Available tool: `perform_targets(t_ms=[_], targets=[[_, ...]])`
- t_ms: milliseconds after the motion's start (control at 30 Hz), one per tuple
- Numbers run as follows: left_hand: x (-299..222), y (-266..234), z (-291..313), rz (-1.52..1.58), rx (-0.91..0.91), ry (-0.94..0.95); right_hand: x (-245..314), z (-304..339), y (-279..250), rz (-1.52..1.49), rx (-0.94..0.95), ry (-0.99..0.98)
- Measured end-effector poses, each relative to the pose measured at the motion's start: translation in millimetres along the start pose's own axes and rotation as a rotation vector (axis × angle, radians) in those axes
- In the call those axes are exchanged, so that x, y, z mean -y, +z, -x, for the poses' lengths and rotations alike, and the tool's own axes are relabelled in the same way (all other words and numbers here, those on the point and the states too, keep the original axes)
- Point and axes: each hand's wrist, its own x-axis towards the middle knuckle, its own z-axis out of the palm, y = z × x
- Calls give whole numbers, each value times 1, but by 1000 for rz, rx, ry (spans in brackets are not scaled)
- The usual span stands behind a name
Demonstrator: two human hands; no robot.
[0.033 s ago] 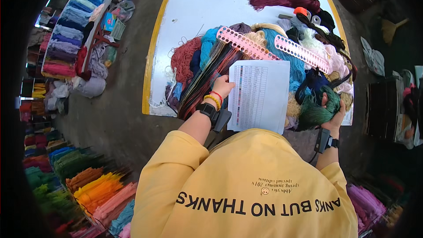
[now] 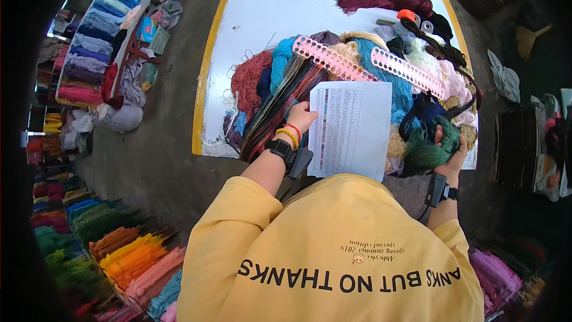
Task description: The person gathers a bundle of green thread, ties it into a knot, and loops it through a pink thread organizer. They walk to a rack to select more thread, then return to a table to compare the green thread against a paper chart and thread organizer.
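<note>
My left hand (image 2: 301, 117) grips the left edge of a white printed sheet (image 2: 363, 137), which carries a table and a column of small colour patches. The sheet covers part of the yarn heap behind it. At the right, my right hand (image 2: 456, 152) is closed round a dark green skein of thread (image 2: 426, 150). Two pink cards with rows of holes lie on the heap: the left pink card (image 2: 333, 59) has many coloured threads hanging from it, and the right pink card (image 2: 408, 73) rests on blue and white yarn. Reddish yarn (image 2: 250, 77) lies at the heap's left.
The heap lies on a white table (image 2: 250, 18) with a yellow edge. Maroon yarn (image 2: 381, 1) and an orange item (image 2: 406, 15) are farther back. A rack of coloured skeins (image 2: 98, 42) stands at the left, more skeins (image 2: 134, 256) at lower left. A dark box (image 2: 518, 149) stands right.
</note>
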Motion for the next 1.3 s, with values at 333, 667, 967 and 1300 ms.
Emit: perform_targets(t_ms=[333,667,967,1300], targets=[[-1,1,1,10,-14,-22,-2,5,2,20,10,-20],[19,2,-6,70,-40,10,1,11,7,25,-52,-58],[11,1,5,207,-13,-24,12,18,23,58,-20,-93],[13,2,7,318,-27,-40,15,20,42,143,71,-64]])
